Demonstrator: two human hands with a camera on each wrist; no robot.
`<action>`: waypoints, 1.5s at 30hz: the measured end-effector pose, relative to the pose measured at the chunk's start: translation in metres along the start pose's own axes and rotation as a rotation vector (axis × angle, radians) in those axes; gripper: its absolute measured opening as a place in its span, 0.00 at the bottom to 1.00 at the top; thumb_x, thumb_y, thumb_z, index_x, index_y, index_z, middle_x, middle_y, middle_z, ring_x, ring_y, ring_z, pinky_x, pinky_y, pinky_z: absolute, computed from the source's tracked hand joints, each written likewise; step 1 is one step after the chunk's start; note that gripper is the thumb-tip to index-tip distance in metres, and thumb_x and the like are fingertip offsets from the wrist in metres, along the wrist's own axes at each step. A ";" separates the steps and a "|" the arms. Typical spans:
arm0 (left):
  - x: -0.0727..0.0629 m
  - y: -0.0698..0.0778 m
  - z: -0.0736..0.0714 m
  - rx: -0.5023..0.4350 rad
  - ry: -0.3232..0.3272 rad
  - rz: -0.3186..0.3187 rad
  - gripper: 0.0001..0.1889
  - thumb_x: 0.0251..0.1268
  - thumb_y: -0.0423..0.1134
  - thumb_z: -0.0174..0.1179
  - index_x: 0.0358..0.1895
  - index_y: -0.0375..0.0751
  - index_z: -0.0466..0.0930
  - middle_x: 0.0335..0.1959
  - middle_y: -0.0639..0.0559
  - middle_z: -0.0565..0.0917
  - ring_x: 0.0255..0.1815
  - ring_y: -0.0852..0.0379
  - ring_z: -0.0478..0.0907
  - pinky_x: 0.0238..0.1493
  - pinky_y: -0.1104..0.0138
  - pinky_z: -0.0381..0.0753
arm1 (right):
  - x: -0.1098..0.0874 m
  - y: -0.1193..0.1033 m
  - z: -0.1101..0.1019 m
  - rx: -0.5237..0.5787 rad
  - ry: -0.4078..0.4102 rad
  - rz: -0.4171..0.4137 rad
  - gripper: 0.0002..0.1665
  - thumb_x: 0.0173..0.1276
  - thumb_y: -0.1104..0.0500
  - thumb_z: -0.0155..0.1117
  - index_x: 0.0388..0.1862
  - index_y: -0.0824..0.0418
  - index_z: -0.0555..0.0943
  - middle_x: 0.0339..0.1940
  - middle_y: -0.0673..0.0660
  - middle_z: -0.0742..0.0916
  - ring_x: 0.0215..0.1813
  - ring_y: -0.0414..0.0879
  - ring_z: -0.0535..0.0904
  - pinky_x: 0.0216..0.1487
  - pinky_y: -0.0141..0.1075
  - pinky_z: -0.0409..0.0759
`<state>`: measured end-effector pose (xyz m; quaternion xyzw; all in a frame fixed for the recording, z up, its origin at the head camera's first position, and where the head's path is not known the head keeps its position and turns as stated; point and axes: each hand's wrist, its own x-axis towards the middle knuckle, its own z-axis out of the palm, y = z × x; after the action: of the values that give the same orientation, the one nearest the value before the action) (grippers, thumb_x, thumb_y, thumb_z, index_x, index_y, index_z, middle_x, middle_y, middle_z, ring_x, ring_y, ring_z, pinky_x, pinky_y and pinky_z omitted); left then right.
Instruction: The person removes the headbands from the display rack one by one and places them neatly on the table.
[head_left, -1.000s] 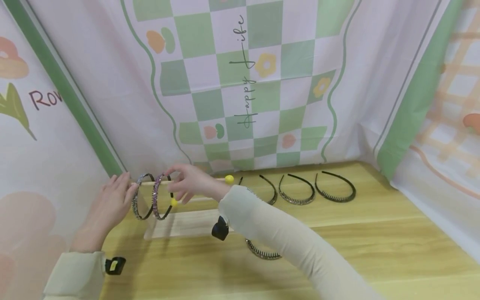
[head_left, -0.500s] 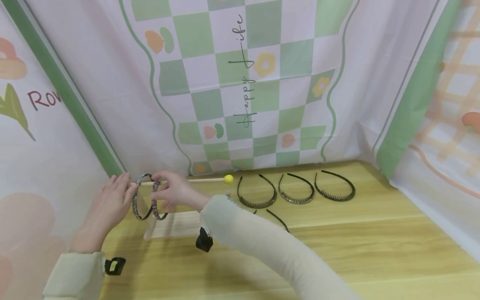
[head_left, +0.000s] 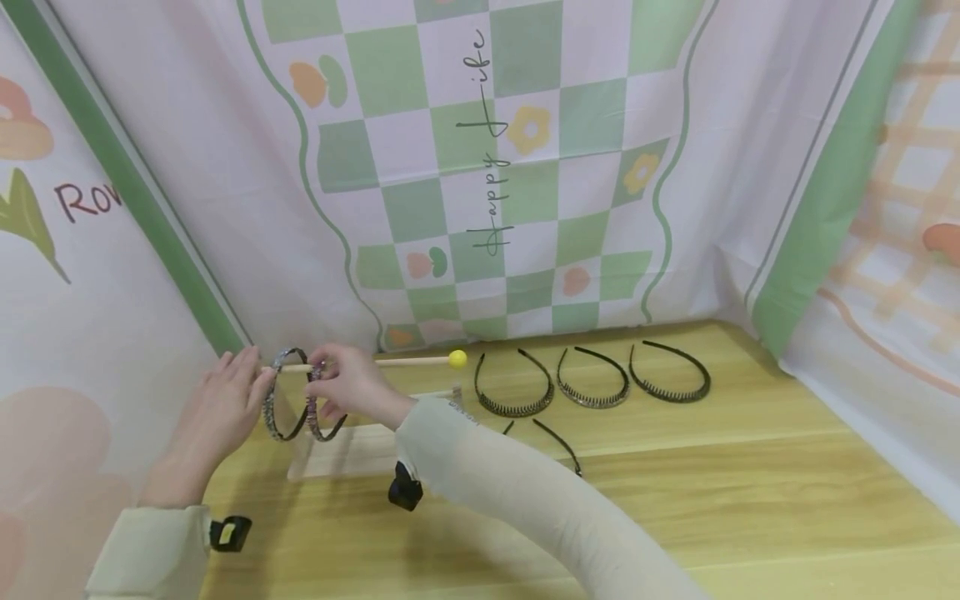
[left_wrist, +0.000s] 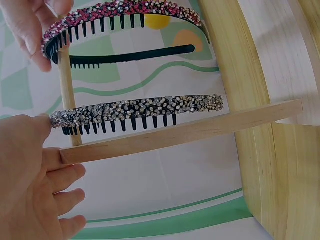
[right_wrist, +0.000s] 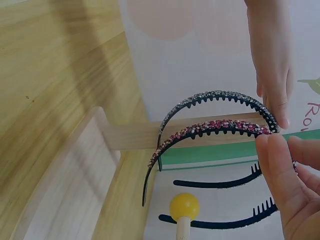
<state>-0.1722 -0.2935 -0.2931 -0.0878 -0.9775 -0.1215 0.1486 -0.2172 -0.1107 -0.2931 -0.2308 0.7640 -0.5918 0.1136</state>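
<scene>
My right hand pinches the top of a pink rhinestone headband, which hangs over the upper rod of a wooden stand. Nearer the stand's upright, a silver rhinestone headband hangs on the same rod. My left hand rests against the upright's top end. In the left wrist view its fingers lie fairly straight beside the post, with a fingertip close to the silver headband. A yellow ball caps the rod's free end. My right hand hides part of the rod and the pink headband in the head view.
On the wooden table, three dark toothed headbands lie in a row to the right of the stand. Another headband lies nearer, partly under my right sleeve. Patterned curtains enclose the table's back and sides.
My right hand has moved left along the rod and taken the pink headband between its fingers. The headband has tilted slightly. My left hand stays put.
</scene>
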 end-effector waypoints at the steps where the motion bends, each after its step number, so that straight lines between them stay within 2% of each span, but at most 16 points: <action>1: 0.000 0.000 0.000 -0.001 -0.003 -0.002 0.33 0.76 0.50 0.29 0.66 0.20 0.49 0.64 0.22 0.53 0.65 0.26 0.44 0.64 0.39 0.40 | 0.000 0.001 0.000 0.006 0.004 0.001 0.20 0.59 0.68 0.65 0.51 0.62 0.75 0.24 0.53 0.81 0.22 0.55 0.82 0.21 0.37 0.82; 7: -0.001 0.001 0.001 -0.008 -0.012 -0.012 0.33 0.75 0.51 0.29 0.67 0.22 0.47 0.65 0.23 0.51 0.66 0.27 0.43 0.64 0.40 0.38 | 0.001 0.001 -0.005 0.052 -0.004 0.003 0.19 0.60 0.72 0.62 0.51 0.65 0.75 0.24 0.56 0.80 0.21 0.54 0.81 0.20 0.34 0.81; 15: -0.001 0.000 0.002 -0.015 -0.005 -0.008 0.33 0.75 0.51 0.29 0.67 0.21 0.47 0.65 0.23 0.51 0.66 0.27 0.42 0.64 0.40 0.38 | -0.002 -0.004 -0.021 0.082 -0.051 -0.024 0.18 0.61 0.70 0.62 0.50 0.62 0.74 0.24 0.56 0.82 0.22 0.54 0.82 0.24 0.40 0.83; 24: -0.001 -0.001 0.001 -0.025 -0.004 -0.008 0.33 0.75 0.51 0.28 0.67 0.21 0.47 0.65 0.22 0.51 0.66 0.26 0.42 0.65 0.42 0.37 | -0.011 -0.017 -0.038 0.141 -0.095 -0.053 0.19 0.61 0.69 0.62 0.52 0.62 0.74 0.28 0.58 0.83 0.27 0.57 0.82 0.27 0.41 0.83; 28: -0.001 -0.001 0.002 -0.029 -0.011 -0.012 0.33 0.75 0.51 0.28 0.67 0.21 0.46 0.66 0.22 0.50 0.66 0.27 0.41 0.65 0.42 0.36 | -0.016 -0.021 -0.043 0.160 -0.111 -0.064 0.19 0.61 0.70 0.62 0.52 0.61 0.74 0.28 0.59 0.83 0.27 0.57 0.82 0.28 0.43 0.83; 34: -0.001 -0.001 0.003 -0.023 -0.007 -0.007 0.33 0.75 0.51 0.29 0.67 0.21 0.46 0.66 0.23 0.50 0.66 0.27 0.41 0.65 0.42 0.36 | -0.022 -0.025 -0.053 0.190 -0.123 -0.060 0.20 0.62 0.70 0.61 0.52 0.61 0.73 0.30 0.60 0.81 0.25 0.51 0.81 0.29 0.41 0.84; 45: -0.001 -0.001 0.002 -0.037 -0.008 0.006 0.33 0.76 0.50 0.28 0.67 0.21 0.45 0.66 0.22 0.50 0.66 0.26 0.41 0.65 0.41 0.37 | -0.034 -0.031 -0.079 0.209 -0.128 -0.090 0.22 0.62 0.71 0.60 0.55 0.62 0.71 0.33 0.62 0.79 0.27 0.53 0.81 0.32 0.43 0.84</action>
<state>-0.1720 -0.2944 -0.2954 -0.0940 -0.9753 -0.1388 0.1436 -0.2158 -0.0325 -0.2452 -0.2888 0.6783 -0.6567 0.1588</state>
